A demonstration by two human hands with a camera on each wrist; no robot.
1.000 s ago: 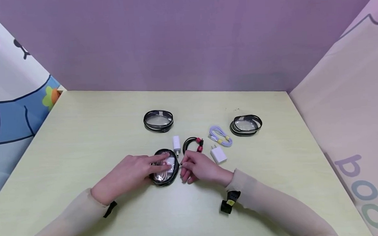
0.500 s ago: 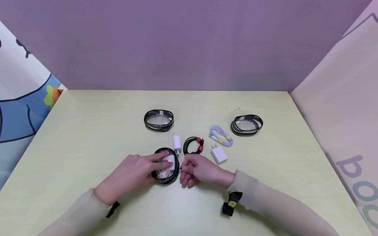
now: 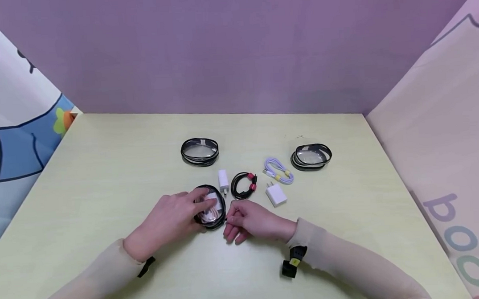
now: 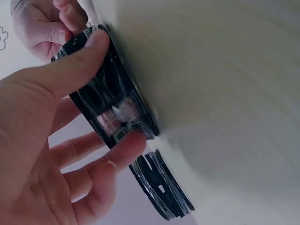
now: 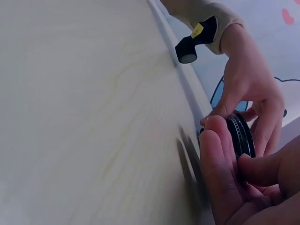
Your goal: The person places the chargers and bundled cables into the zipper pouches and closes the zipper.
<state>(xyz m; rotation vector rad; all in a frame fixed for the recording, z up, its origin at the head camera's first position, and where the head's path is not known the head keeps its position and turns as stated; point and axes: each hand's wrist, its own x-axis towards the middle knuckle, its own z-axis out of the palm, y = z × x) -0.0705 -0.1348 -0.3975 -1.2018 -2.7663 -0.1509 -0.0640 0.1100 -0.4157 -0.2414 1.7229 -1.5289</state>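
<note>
A small oval case with a clear top and black trim is tilted up on its side over the table in the wrist views. Through the clear top show a white adapter and a pinkish cable, partly under the fingers. My left hand grips the case, thumb on one side and fingers on the other in the left wrist view. At the case's right edge, my right hand pinches the small dark zipper pull, mostly hidden by the fingertips. Along the rim of the case, zipper teeth are visible in the right wrist view.
Behind the hands lie a white charger, a coiled black cable with red ties, a lilac cable and a white plug adapter. Two similar black-rimmed cases, one left and one right, sit farther back.
Both hands still hold the case and its edge. My left hand has shifted slightly right, the case has turned a little, and my right hand has slid slightly toward the near side.
</note>
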